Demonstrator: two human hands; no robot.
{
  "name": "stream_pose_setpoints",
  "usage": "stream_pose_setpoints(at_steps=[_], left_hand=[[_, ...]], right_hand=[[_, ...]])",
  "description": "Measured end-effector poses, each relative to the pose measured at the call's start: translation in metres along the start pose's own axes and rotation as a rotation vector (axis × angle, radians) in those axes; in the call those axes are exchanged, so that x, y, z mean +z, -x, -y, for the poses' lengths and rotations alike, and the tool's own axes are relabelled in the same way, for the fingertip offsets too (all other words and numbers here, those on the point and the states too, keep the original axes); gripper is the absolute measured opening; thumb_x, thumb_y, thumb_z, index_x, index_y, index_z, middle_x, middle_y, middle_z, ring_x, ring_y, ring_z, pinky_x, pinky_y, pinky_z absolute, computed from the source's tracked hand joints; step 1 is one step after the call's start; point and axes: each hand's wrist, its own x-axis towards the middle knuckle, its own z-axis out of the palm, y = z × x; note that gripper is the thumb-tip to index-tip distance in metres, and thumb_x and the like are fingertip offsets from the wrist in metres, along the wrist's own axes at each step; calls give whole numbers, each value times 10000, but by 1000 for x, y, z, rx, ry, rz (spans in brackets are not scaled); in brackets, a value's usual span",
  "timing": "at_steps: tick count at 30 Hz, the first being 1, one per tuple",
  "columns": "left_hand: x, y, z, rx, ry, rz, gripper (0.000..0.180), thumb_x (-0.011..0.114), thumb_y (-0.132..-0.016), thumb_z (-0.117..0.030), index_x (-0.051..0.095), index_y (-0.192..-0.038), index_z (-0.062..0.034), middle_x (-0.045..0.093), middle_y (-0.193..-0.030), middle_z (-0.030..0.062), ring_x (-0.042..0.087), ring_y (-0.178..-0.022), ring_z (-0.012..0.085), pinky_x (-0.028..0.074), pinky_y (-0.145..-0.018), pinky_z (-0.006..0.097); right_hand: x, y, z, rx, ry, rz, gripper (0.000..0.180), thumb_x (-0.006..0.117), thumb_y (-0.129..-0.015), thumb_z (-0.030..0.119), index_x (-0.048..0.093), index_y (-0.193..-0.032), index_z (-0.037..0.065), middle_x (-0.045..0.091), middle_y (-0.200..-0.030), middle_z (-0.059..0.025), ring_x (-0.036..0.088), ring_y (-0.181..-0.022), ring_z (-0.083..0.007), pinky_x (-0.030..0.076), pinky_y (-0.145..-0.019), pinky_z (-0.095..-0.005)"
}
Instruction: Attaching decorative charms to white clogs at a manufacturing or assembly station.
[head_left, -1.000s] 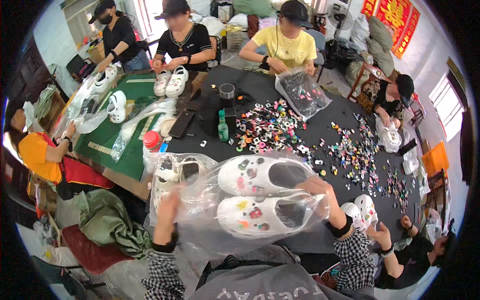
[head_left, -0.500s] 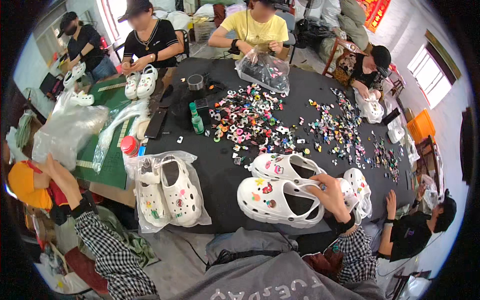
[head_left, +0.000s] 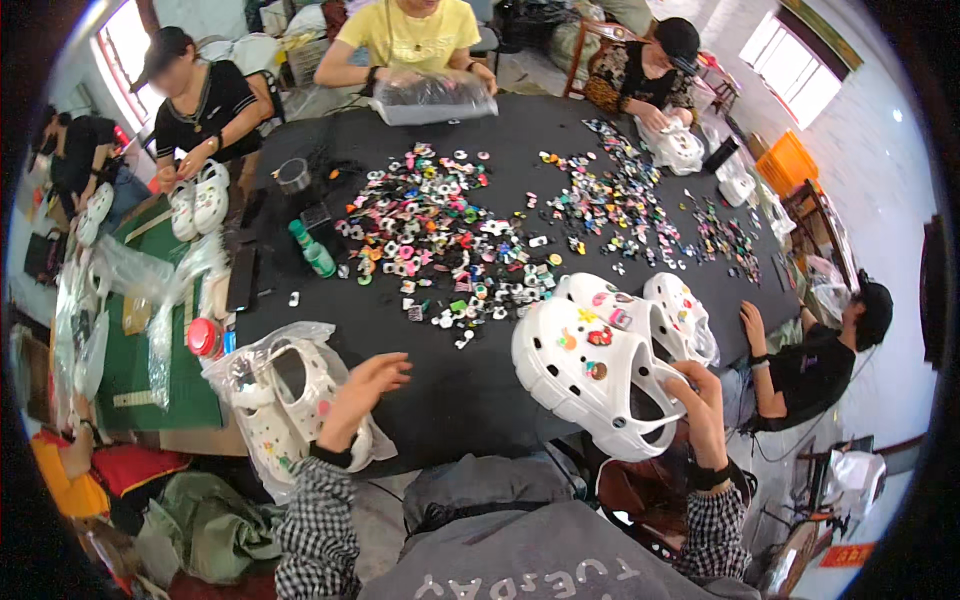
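Observation:
My right hand (head_left: 705, 405) is closed round the heel straps of a pair of white clogs (head_left: 590, 350), which are studded with colourful charms. The pair is tilted, toes facing up and left, above the table's near edge. My left hand (head_left: 368, 390) holds nothing; its fingers are stretched out toward the right. Beneath and beside it, another pair of white clogs with charms lies in a clear plastic bag (head_left: 262, 420). Just beyond the held pair sits one more white clog (head_left: 682, 310) with charms, partly hidden. Large heaps of loose charms (head_left: 430, 225) are spread over the black table (head_left: 440, 390).
Left of the charms stand a green bottle (head_left: 312, 250) and a red-lidded jar (head_left: 204, 338). A green cutting mat (head_left: 180, 390) carries plastic bags. Several people work around the table; one in yellow (head_left: 415, 50) handles a clear bag (head_left: 435, 98). An orange crate (head_left: 787, 165) stands at right.
My left hand has come from the plastic bag at far left to above the bagged clogs. My right hand has raised and tilted its pair. The view has turned, shifting the table leftward.

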Motion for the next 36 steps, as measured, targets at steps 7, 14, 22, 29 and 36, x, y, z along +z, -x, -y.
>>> stream_pose_setpoints(at_steps=[7, 14, 22, 29, 36], left_hand=[[83, -104, 36, -276, -21, 484, 440, 485, -946, -253, 450, -1279, 32, 589, -1151, 154, 605, -1008, 224, 480, -887, 309], [77, -166, 26, -311, 273, 337, 593, 510, -939, -292, 254, -1413, -43, 473, -1299, 204, 553, -1122, 266, 461, -951, 356], [32, -136, -23, 63, 84, 23, 504, 509, -931, -294, 401, -1347, -30, 466, -1328, 115, 455, -1218, 210, 346, -1025, 350], [14, -58, 16, -6, -30, -55, 404, 508, -936, -199, 471, -1283, 5, 512, -1270, 110, 472, -1178, 189, 353, -1001, 310], [39, -20, 1, 150, 138, -136, 578, 483, -935, -139, 225, -1445, -54, 265, -1467, 117, 339, -1299, 229, 295, -1056, 312]], right_hand=[[-30, 61, 5, 110, 55, -136, 215, 607, -778, 115, 640, -919, -43, 633, -800, -36, 552, -735, -95, 428, -683, -230], [18, 52, -34, 95, 1, -33, 237, 651, -790, 128, 658, -949, -48, 660, -824, -72, 577, -741, -113, 456, -664, -251], [121, 30, -46, 90, -32, 222, 292, 653, -808, 192, 589, -993, -26, 634, -801, -94, 588, -731, -131, 475, -656, -293], [188, 36, -51, -51, -115, 374, 260, 588, -823, 102, 501, -1039, -15, 617, -817, -141, 613, -730, -174, 478, -625, -310], [222, 21, -46, -231, -121, 386, 253, 563, -843, 102, 464, -1055, 5, 583, -808, -177, 603, -703, -269, 463, -627, -352]])
